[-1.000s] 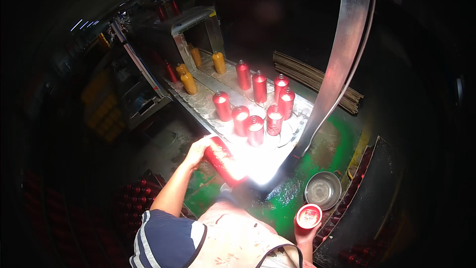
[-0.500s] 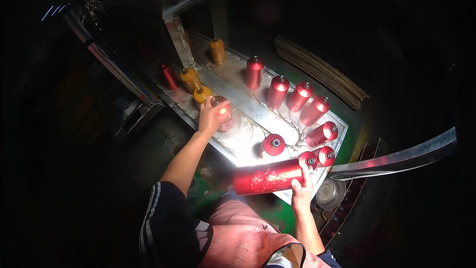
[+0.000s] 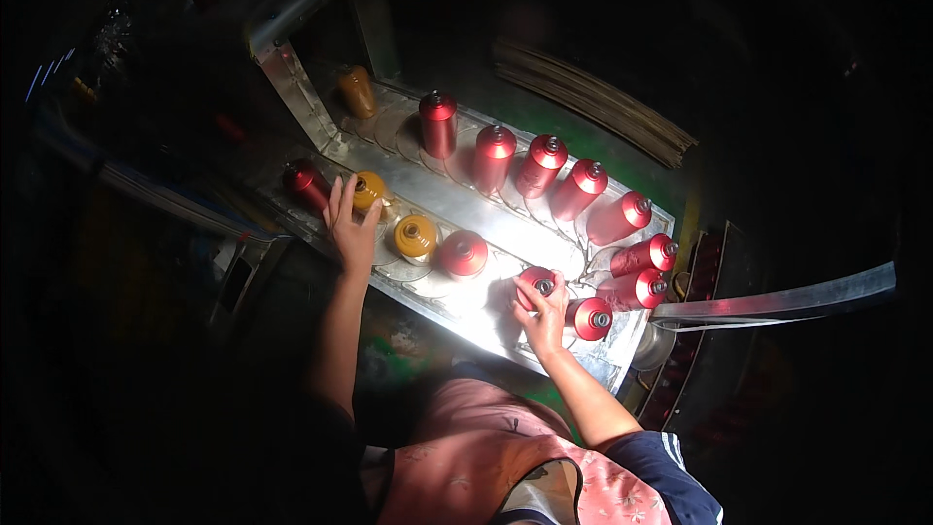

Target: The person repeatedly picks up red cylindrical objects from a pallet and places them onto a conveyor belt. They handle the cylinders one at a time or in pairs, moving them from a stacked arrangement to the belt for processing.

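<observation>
Head view: I log the right hand with fingers wrapped around a red can at the near edge of the shiny metal surface. Left hand rests fingers spread, flat beside a yellow can, holding nothing. More red cans stand in a curved row behind. My judgement: the can is stiff, smooth-walled, likely light and slippery; best taken round the body below the shoulder, not by the valve tip.
</observation>
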Action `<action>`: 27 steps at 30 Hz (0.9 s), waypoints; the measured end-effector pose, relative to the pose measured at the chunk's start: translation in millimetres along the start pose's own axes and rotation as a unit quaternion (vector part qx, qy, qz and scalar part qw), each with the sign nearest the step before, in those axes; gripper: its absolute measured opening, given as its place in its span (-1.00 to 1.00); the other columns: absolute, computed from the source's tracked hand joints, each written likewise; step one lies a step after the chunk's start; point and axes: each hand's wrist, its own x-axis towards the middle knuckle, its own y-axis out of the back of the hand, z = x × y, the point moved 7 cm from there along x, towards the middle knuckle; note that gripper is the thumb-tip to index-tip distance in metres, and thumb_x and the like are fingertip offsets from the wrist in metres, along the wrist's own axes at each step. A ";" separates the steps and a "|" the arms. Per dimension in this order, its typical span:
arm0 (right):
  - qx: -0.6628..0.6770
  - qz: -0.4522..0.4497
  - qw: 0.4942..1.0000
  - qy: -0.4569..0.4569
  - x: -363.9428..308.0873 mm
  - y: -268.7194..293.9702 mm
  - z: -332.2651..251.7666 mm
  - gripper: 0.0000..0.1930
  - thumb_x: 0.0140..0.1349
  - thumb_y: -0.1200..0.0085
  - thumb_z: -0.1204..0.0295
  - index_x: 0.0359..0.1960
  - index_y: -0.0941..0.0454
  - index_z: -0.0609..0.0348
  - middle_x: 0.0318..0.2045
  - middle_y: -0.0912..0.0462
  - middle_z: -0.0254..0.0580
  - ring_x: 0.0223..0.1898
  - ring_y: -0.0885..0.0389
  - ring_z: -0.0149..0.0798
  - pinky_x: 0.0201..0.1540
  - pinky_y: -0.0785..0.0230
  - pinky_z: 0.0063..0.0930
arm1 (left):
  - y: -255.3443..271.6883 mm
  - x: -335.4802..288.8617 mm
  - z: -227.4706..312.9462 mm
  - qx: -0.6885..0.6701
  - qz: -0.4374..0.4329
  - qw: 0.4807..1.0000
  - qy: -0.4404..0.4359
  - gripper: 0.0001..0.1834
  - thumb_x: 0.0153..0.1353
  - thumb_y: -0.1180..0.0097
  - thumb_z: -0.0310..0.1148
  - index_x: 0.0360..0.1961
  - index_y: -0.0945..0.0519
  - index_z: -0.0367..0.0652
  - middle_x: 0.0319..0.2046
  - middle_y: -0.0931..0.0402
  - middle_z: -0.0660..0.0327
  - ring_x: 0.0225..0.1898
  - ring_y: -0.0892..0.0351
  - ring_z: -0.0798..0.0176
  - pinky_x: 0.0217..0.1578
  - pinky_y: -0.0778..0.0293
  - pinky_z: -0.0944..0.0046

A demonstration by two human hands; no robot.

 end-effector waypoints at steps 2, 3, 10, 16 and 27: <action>-0.022 0.007 1.000 -0.005 -2.8 3.7 1.2 -0.45 -0.08 -0.38 0.42 0.04 -0.66 -0.35 0.30 -0.21 0.35 0.23 -0.28 0.32 0.29 -0.23 -0.03 | -13.3 18.8 -40.1 0.038 0.009 0.997 0.060 -0.22 0.05 -0.39 -0.12 0.30 -0.42 -0.07 0.27 -0.36 -0.09 0.19 -0.37 -0.21 0.22 -0.28 -0.04; -0.031 0.013 0.999 -0.008 -4.8 4.9 5.2 -0.44 -0.10 -0.37 0.44 0.05 -0.66 -0.34 0.29 -0.23 0.33 0.22 -0.29 0.31 0.28 -0.23 -0.03 | -33.7 24.3 -58.6 0.017 -0.034 0.995 0.095 -0.22 0.05 -0.39 -0.09 0.29 -0.43 -0.08 0.25 -0.38 -0.09 0.18 -0.38 -0.19 0.22 -0.28 -0.04; -0.019 0.074 0.996 -0.036 -20.3 30.2 19.0 -0.42 -0.09 -0.35 0.49 0.07 -0.66 -0.27 0.28 -0.25 0.18 0.22 -0.29 0.22 0.27 -0.20 -0.03 | -82.7 9.4 -92.9 -0.108 -0.099 0.976 0.161 -0.37 0.09 -0.35 -0.08 0.19 -0.54 -0.01 -0.03 -0.52 -0.02 0.02 -0.52 -0.06 0.06 -0.44 0.09; -0.071 0.056 0.995 -0.036 -30.5 49.8 40.3 -0.40 -0.08 -0.37 0.50 0.09 -0.63 -0.32 0.38 -0.13 0.24 0.26 -0.26 0.29 0.31 -0.18 0.01 | -74.2 -35.5 -35.8 -0.110 -0.204 0.969 0.084 -0.54 0.17 -0.29 -0.23 0.13 -0.61 0.03 -0.02 -0.52 -0.08 0.03 -0.52 -0.02 0.10 -0.41 0.17; 0.059 0.050 0.996 0.037 -141.3 191.5 72.2 -0.44 0.02 -0.25 0.59 0.15 -0.60 -0.02 0.39 -0.24 0.07 0.31 -0.28 0.08 0.35 -0.14 -0.13 | -10.9 -176.4 94.6 -0.317 -0.005 0.944 0.094 -0.67 0.34 -0.12 -0.51 0.12 -0.50 -0.29 0.02 -0.50 0.15 0.00 -0.56 0.34 -0.03 -0.55 0.34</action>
